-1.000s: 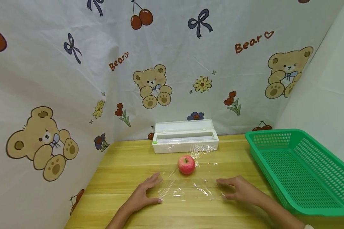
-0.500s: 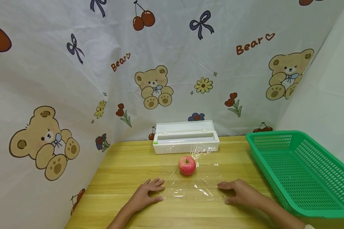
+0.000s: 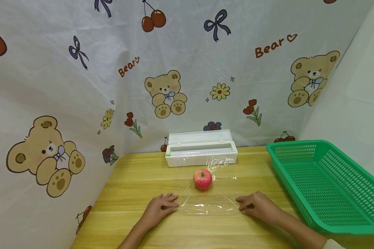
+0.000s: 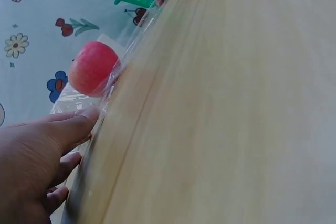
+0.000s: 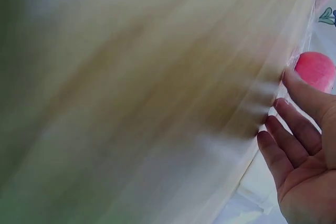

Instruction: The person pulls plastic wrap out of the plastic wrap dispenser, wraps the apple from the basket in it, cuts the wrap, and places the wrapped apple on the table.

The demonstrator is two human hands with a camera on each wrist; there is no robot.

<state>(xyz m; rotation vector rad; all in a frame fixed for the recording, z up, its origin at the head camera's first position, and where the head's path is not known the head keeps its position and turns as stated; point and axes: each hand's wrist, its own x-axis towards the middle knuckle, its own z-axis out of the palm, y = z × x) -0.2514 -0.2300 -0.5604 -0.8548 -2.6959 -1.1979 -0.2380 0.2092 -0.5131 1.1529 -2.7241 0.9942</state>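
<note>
A red apple (image 3: 202,179) sits on a sheet of clear plastic wrap (image 3: 210,207) spread over the wooden table. The wrap runs back to a white wrap dispenser (image 3: 202,157) with its lid up. My left hand (image 3: 159,210) pinches the wrap's near left corner, thumb and fingertips right at its edge. At the near right corner, my right hand (image 3: 259,207) pinches the film too. In the left wrist view, film stretches from the left thumb past the apple (image 4: 93,68) toward the other hand. The right wrist view has the right thumb at the film's edge, beside the apple (image 5: 316,71).
A green plastic basket (image 3: 319,226) stands on the right side of the table. Behind the table hangs a white cloth (image 3: 193,52) printed with bears, bows and flowers. The wooden tabletop (image 3: 205,235) extends toward me in front of the wrap.
Both hands' thumbs and fingers have closed together at the wrap's near corners. The near edge of the film has shifted and its creases have changed. Apple, dispenser and basket stay put.
</note>
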